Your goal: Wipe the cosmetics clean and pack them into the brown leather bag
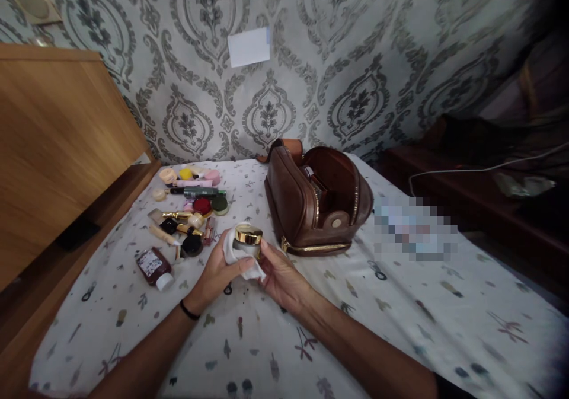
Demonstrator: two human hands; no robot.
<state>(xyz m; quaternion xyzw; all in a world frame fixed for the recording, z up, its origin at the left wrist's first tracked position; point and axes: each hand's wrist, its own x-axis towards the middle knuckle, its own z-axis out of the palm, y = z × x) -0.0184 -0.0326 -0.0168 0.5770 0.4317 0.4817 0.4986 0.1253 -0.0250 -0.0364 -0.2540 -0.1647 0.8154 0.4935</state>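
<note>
A jar with a shiny gold lid (248, 235) is held upright between my two hands, over the patterned white cloth. My left hand (221, 270) presses a white wipe (233, 255) around the jar's left side and front, its thumb lying across the wipe. On the jar's right side, my right hand (281, 274) grips with its fingers partly hidden behind. An open brown leather bag (293, 203) stands just beyond my right hand, with some items inside. Left of my hands lie several cosmetics, among them a black round container (192, 245) and a dark red bottle (153, 267) with a white cap.
A wooden cabinet (66, 150) borders the left side. The patterned wall (267, 108) rises behind the cloth (262, 351). At the right lies a blurred-out flat item (413, 228), and beyond it a white cable (484, 169) crosses a dark red surface.
</note>
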